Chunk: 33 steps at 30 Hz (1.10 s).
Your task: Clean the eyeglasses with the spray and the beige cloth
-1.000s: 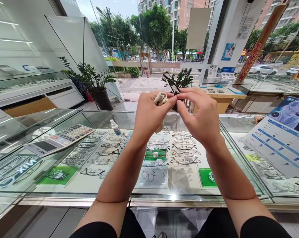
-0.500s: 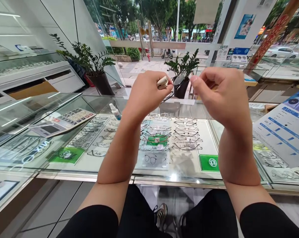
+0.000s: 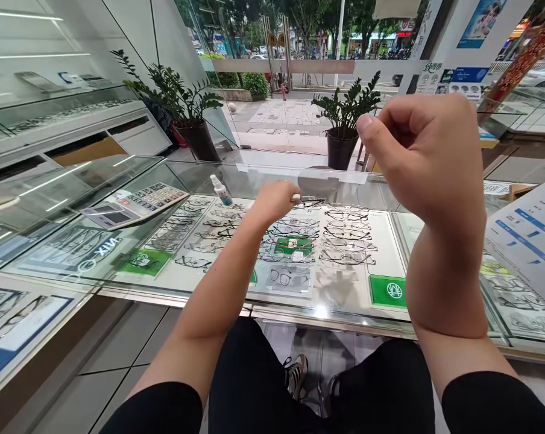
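Note:
My left hand (image 3: 277, 200) is closed at the far part of the glass display counter (image 3: 340, 328), above the rows of frames. It holds a pair of dark-rimmed glasses (image 3: 312, 202), which point away to the right. A small whitish rolled end (image 3: 296, 198) shows in the same fist; what it is I cannot make out. My right hand (image 3: 430, 157) is raised over the right side of the counter, fingers curled in and thumb pointing left. Nothing shows in it. Below lie rows of eyeglasses (image 3: 348, 232) and a green card (image 3: 387, 290).
A small spray bottle (image 3: 221, 190) stands on the counter left of my left hand. Further left lies a calculator (image 3: 137, 205). A printed calendar (image 3: 528, 241) stands at the right. Potted plants (image 3: 342, 147) stand beyond the counter by the glass front.
My left hand has moved forward and down with the glasses, away from my right hand. My right hand is apart from the glasses and slightly further right. The view has shifted a little.

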### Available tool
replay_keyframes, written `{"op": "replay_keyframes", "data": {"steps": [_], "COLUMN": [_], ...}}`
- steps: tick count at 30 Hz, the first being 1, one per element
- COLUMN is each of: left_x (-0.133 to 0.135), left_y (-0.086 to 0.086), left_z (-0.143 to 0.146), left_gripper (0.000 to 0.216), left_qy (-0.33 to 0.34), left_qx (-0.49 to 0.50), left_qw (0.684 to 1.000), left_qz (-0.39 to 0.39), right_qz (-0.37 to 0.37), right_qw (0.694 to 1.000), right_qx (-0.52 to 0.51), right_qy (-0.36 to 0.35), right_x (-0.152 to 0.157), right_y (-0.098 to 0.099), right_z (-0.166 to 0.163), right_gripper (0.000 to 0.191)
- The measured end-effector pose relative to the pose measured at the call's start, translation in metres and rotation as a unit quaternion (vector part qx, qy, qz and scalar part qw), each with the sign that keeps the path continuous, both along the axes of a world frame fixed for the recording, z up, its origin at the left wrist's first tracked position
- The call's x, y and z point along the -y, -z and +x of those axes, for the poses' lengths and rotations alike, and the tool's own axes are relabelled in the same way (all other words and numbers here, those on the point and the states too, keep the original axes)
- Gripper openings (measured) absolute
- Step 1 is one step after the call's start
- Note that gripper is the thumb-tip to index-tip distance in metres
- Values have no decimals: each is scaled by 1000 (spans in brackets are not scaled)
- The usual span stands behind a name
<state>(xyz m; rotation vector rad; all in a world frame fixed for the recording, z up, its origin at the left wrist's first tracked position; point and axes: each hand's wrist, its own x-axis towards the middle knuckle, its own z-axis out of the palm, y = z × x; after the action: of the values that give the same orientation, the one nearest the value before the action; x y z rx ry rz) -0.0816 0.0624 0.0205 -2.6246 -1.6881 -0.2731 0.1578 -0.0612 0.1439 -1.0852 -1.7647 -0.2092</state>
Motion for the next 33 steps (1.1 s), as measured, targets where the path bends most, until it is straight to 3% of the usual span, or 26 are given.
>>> {"op": "replay_keyframes", "data": {"steps": [4, 11, 18, 28, 33], "left_x": [-11, -13, -16, -19, -16], "left_y": [11, 14, 18, 26, 25], "left_z": [-1, 2, 1, 2, 4], "left_gripper": [24, 25, 20, 20, 21], "left_qy": [-6, -18, -24, -7, -21], "left_qx": [-45, -61, -58, -65, -69], "left_qw": [999, 997, 997, 996, 995], "left_qz": [-29, -52, -54, -60, -63], "right_qz": [1, -19, 12, -52, -49], "right_qw": [1000, 999, 999, 997, 997], "right_qx": [20, 36, 42, 57, 52], "right_qy": [-5, -12, 33, -13, -29], "right_x": [1, 4, 7, 9, 7], "right_y": [2, 0, 4, 2, 2], "right_z": [-5, -10, -12, -13, -14], "right_gripper": [48, 52, 62, 61, 64]}}
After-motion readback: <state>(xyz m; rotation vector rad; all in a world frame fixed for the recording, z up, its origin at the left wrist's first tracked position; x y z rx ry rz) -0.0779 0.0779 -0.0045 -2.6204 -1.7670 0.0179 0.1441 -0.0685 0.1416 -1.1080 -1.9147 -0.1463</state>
